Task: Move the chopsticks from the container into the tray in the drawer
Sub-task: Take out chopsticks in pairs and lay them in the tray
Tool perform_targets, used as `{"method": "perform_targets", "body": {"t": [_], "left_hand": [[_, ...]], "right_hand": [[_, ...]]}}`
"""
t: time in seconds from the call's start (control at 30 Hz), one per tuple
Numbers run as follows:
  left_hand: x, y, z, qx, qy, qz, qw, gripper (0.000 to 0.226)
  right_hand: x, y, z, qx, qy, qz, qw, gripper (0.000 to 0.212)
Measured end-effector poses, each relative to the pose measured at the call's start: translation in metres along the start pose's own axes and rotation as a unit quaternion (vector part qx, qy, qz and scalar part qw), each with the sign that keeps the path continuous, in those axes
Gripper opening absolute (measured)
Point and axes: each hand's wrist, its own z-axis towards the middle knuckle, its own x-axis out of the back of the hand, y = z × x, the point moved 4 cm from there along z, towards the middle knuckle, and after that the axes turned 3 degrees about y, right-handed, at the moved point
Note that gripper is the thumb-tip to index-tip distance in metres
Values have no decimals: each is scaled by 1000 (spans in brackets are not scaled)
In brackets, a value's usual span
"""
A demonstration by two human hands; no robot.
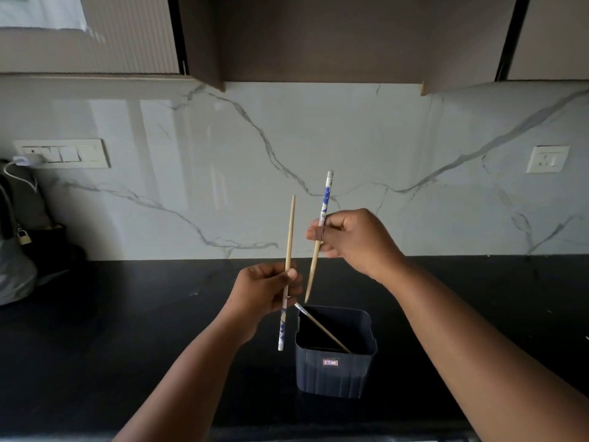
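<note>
Hands (267, 290) (353, 239) raised, each gripping 1 upright chopstick (289, 244).

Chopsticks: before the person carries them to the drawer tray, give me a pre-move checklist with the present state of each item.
1. Left hand grips one chopstick: ok.
2. Right hand grips the other chopstick: ok.
3. Both held chopsticks point the same way: not ok, patterned ends opposite.
4. Container emptied: not ok, a third chopstick leans inside.
5. Drawer open, tray ready: cannot tell, neither is in view.
</note>
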Motion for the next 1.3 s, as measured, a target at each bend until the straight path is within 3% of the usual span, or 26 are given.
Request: {"method": "perform_targets", "body": {"t": [0.07, 0.13, 0.17, 0.23, 0.3, 0.63, 0.9, 1.1, 1.3], "left_hand": [[7, 2, -1, 26, 2, -42, 999, 10], [10, 6, -3, 49, -15, -71, 996, 14], [10, 9, -4, 56, -28, -75, 995, 16], [10, 15, -7, 65, -51, -86, 993, 16], [8, 19, -9, 72, -72, -106, 989, 20], [3, 9, -15, 121, -108, -120, 980, 24], [-7, -4, -12, 149, -36, -182, 971, 9], [-12, -13, -7, 158, -15, -190, 969, 11], [-17, -20, -1, 157, -28, -176, 971, 28]], "right_hand": [[3, -19, -6, 205, 40, -152, 966, 16], [-8, -29, -23, 420, 34, -288, 860, 22], [-14, -27, -31, 488, 20, -330, 808, 23], [-24, -12, -45, 552, -23, -378, 743, 24], [-30, 8, -53, 569, -52, -398, 718, 23], [-42, 30, -66, 583, -13, -390, 713, 26], [-42, 32, -68, 559, 30, -394, 729, 25], [-46, 44, -63, 534, 28, -405, 741, 9], [-52, 57, -60, 526, 10, -427, 736, 11]]}}
